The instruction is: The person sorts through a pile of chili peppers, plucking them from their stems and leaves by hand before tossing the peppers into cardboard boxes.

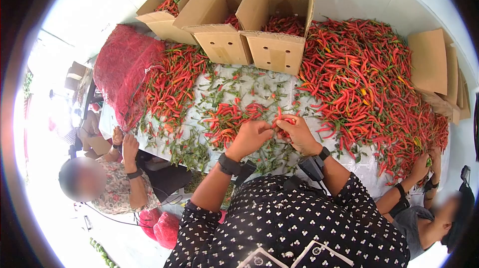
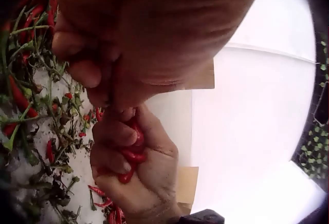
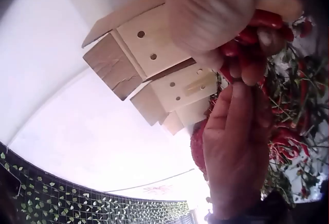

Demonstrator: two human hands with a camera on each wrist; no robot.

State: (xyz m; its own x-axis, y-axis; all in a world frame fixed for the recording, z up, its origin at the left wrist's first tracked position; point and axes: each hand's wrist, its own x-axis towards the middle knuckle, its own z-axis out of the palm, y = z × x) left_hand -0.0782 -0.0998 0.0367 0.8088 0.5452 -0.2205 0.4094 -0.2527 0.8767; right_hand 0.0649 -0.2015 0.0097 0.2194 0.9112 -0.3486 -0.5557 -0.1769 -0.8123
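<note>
My right hand (image 1: 298, 134) curls round several red chilies, seen in its palm in the left wrist view (image 2: 134, 155) and under its fingers in the right wrist view (image 3: 249, 36). The left hand (image 1: 251, 139) meets it fingertip to fingertip, thumb and index finger pinched together at the end of a chili; whether a stem is between them is hidden. In the right wrist view the left hand (image 3: 236, 142) is below the right hand (image 3: 216, 18). Beneath both hands lies a small pile of red chilies (image 1: 227, 121) with green stems.
Cardboard boxes (image 1: 275, 51) with chilies stand along the back. A large chili heap (image 1: 359, 83) covers the right; a red mesh sack (image 1: 122, 68) lies left beside another heap. Green stems (image 1: 189, 150) litter the white table sheet (image 1: 204, 88). One person (image 1: 122, 180) works at left, another (image 1: 419, 213) at right.
</note>
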